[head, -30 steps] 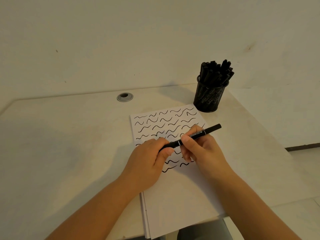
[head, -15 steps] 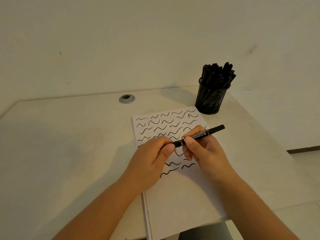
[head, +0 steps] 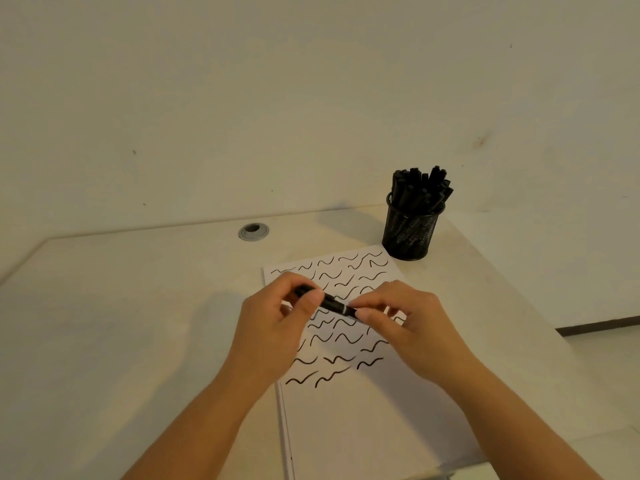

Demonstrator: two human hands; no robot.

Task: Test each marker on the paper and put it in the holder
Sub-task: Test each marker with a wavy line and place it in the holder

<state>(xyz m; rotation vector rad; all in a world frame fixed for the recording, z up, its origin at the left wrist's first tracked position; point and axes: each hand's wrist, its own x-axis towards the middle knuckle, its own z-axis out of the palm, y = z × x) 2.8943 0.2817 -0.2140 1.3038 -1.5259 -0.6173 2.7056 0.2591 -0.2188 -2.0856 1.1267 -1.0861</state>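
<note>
Hands meet above the paper (head: 363, 410); the left hand (head: 273, 327) pinches one end of the marker (head: 334, 304) between curled fingers and thumb, the right hand (head: 412, 327) pinches the other, likely to cap or uncap it; the marker hangs level over the squiggles; the holder (head: 410, 233), packed full, stands on the desk (head: 138, 306) just beyond the paper's far corner.

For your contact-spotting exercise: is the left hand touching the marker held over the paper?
Touching. The head view shows the left hand pinching one end of the marker between thumb and fingers, with no gap.
</note>
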